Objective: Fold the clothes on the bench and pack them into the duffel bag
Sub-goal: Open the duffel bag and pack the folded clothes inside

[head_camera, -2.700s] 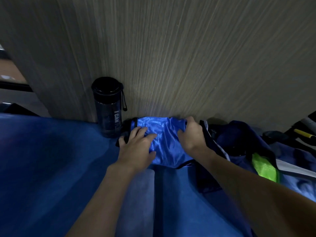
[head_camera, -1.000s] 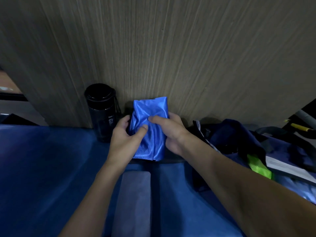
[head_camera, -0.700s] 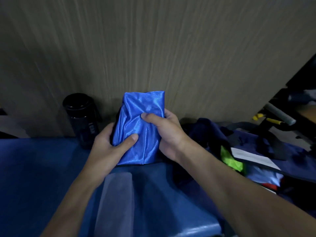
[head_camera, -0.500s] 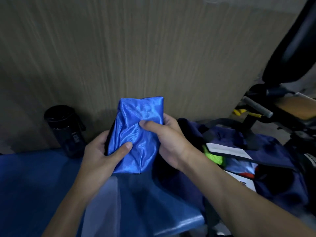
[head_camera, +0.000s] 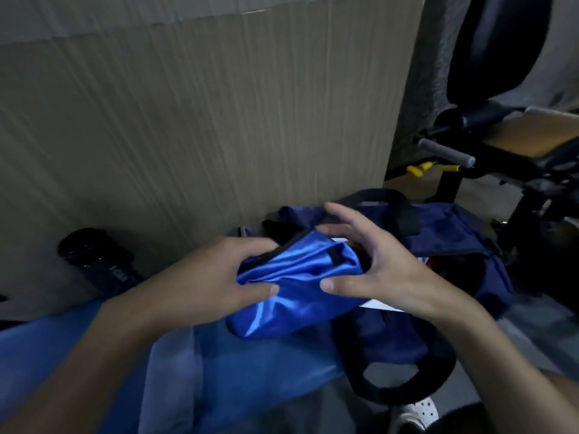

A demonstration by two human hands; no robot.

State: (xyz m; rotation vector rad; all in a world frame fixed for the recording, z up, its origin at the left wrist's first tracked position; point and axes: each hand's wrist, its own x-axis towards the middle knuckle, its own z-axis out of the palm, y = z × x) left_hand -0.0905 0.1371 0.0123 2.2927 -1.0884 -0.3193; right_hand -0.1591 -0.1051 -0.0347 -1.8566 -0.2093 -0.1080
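Left hand (head_camera: 216, 277) curled; right hand (head_camera: 383, 269) splayed

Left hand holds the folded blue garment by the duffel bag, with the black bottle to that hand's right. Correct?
No: the head view shows the bottle to the left of the left hand, not its right. That hand does hold the garment by the duffel bag.

duffel bag (head_camera: 445, 233) mouth open right of bench (head_camera: 62, 355) | wall panel (head_camera: 219, 120) close behind | bottle (head_camera: 103, 264) far left
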